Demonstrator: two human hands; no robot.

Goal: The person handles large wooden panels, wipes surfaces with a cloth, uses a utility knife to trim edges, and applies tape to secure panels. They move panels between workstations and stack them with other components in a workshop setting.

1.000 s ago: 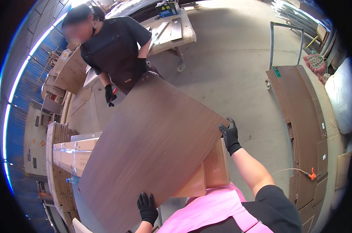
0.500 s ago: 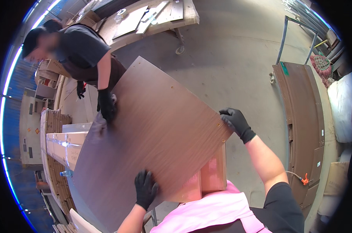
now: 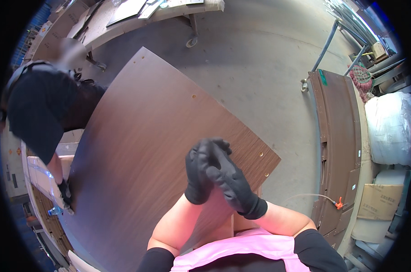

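Note:
My left hand (image 3: 198,170) and my right hand (image 3: 236,187), both in black gloves, are brought together above a large brown wood-grain panel (image 3: 142,136). Their fingers are curled in against each other, and whatever lies between the palms, if anything, is hidden. Several small round brass-coloured fittings dot the panel along its far right and right edges. At the panel's left edge, a co-worker's gloved hand (image 3: 65,197) reaches down. That person bends over beside the panel.
Long brown boards on a wheeled cart (image 3: 339,136) stand to the right, an orange-handled air hose (image 3: 338,204) across them. Behind these lie a white wrapped bundle (image 3: 389,127) and cardboard (image 3: 380,201). A wheeled worktable (image 3: 160,19) stands at the far side; a taped carton (image 3: 43,174) is at left.
Both my hands have left the panel and come together over it. The co-worker has bent lower, with a hand now farther down the panel's left side. My view has shifted somewhat.

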